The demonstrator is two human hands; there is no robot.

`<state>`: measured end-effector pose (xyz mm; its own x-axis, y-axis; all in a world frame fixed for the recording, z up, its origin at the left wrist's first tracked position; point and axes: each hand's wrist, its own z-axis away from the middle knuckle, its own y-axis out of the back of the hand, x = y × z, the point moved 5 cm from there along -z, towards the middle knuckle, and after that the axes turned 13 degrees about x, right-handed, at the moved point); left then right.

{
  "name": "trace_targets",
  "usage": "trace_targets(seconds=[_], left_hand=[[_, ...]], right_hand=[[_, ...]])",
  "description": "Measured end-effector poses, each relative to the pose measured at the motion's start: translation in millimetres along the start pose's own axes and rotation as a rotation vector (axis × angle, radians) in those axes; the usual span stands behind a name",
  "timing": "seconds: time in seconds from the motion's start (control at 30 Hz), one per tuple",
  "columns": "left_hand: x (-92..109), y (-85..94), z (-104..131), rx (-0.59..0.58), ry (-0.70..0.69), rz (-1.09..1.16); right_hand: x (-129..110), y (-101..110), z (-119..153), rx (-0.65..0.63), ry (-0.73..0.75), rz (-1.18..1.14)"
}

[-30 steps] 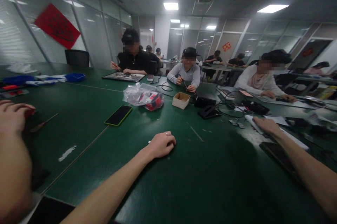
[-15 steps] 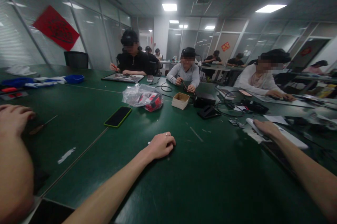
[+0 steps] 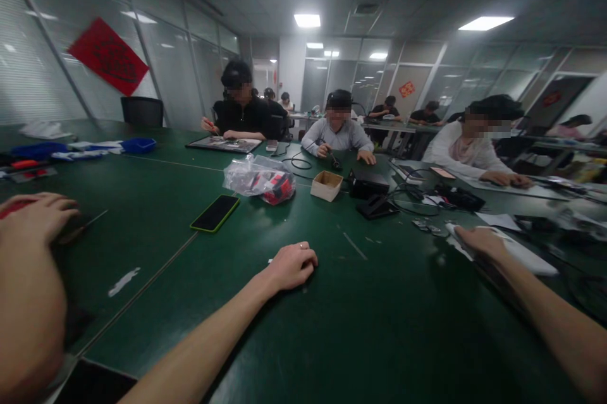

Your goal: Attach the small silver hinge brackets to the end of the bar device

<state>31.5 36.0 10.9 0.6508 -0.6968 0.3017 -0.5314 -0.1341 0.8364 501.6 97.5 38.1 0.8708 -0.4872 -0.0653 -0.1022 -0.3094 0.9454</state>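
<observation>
1. A white flat slab (image 3: 531, 251), perhaps a box or a device, lies right of the small open carton (image 3: 325, 188) and nearer the wearer. The right hand (image 3: 480, 241) has its grip closed on the end facing the carton.
2. If that one-handed hold slackened, the slab could slip; dragged toward the carton, it might scatter the silvery bits (image 3: 425, 225) lying between the two.
3. The left hand (image 3: 294, 265) rests on the bench (image 3: 360, 315) on the carton's near side, fingers loosely curled, seemingly around nothing, so it lends the slab no support.
4. The red paper hanging (image 3: 110, 56), far left beyond the carton, bears dark characters too blurred for me to read. I can make out no brand or label.
</observation>
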Motion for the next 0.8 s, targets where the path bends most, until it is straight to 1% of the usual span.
trace_targets(seconds=[0.1,0.17,0.27,0.33,0.43,0.5,0.63,0.7,0.8], left_hand=[[0.1,0.9,0.1,0.004,-0.002,0.002],[0.3,1.4,0.5,0.005,-0.004,0.006],[0.2,2.1,1.3,0.021,0.008,0.013],[0.7,2.6,1.7,0.041,0.007,0.019],[2.2,3.3,1.8,0.061,-0.005,0.031],[2.7,4.1,1.6,0.065,-0.001,0.036],[5.4,7.7,1.2,0.062,0.003,0.045],[7.0,9.7,1.2,0.06,0.002,0.043],[8.7,10.5,1.5,0.054,-0.003,0.031]], right_hand=[[-7.1,6.8,13.5,-0.087,-0.041,-0.028],[-15.2,10.9,24.9,-0.112,-0.042,-0.058],[-30.7,9.9,48.1,-0.146,-0.017,-0.114],[-45.0,6.1,68.8,-0.165,0.032,-0.157],[-77.4,5.6,107.1,-0.176,0.185,-0.262],[-103.6,10.8,135.2,-0.225,0.26,-0.358],[-157.4,33.4,184.3,-0.319,0.325,-0.536],[-180.9,42.0,204.2,-0.401,0.341,-0.627],[-208.7,45.2,228.1,-0.57,0.404,-0.758]])
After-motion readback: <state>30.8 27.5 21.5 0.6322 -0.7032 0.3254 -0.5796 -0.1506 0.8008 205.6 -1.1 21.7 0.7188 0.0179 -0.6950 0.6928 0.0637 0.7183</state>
